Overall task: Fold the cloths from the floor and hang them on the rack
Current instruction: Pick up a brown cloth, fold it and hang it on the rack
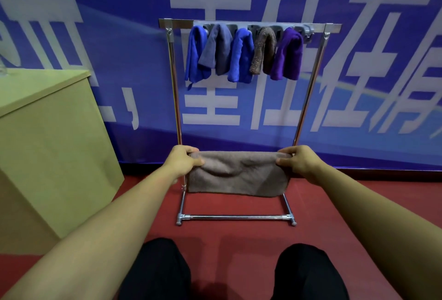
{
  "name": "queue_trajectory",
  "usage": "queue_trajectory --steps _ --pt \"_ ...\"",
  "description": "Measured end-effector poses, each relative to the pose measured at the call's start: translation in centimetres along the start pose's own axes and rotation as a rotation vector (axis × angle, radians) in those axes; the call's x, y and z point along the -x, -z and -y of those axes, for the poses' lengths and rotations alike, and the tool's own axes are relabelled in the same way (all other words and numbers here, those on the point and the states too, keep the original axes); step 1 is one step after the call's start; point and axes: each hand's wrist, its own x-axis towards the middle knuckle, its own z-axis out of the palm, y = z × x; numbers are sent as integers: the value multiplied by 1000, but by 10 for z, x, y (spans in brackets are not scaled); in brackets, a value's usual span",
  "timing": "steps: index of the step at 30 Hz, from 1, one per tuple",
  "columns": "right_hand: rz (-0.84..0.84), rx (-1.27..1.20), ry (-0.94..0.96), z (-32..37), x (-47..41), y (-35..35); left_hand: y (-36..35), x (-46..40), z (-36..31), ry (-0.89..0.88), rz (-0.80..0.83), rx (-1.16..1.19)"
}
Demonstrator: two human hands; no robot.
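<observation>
Both hands are out in front at mid-frame: the left hand (183, 160) and right hand (299, 160) each pinch an end of the folded taupe cloth (236, 175), stretched between them above the red floor (239, 232). The folding looks done (five cloths already hang). Next, I'd guess, comes lifting it to the rack (318, 60) bar at upper centre, where free space remains to the right.

The folded towel (235, 175) is a plain greyish brown. On the chrome rack (174, 84) hang five cloths: a bright blue cloth (196, 56), a slate grey cloth (218, 49), a second royal blue cloth (241, 56), a brown cloth (263, 50) with a mottled, speckled pattern, and a deep purple cloth (288, 54). The floor (239, 232) is red. The banner (119, 60) behind is blue with large white characters. The cabinet (47, 132) is pale yellow-green. The trousers (155, 273) are black.
</observation>
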Motion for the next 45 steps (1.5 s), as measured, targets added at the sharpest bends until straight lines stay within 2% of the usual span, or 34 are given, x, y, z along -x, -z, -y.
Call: queue_trajectory --steps 5,14,19,23,25,31,36,40,45 --pt "-14 -18 39 4 2 3 11 -3 -1 -48 -94 -80" --pt "-62 42 86 6 2 -3 15 3 -2 -84 -118 -151" --pt "-51 -11 185 2 7 -3 18 11 -4 -88 -58 39" --pt "-181 -46 310 3 9 -4 17 14 -4 -148 -49 129" --pt "-188 -59 320 3 11 -5 16 16 -2 -161 -45 145" --pt "-79 73 279 3 13 -4 10 20 -2 -244 5 -14" --pt "3 24 252 6 17 -4 8 20 -3 -142 80 -87" --pt "104 -16 236 1 17 -4 9 17 3 -110 143 -49" --pt "98 40 228 -3 16 -1 14 17 7 -143 124 49"
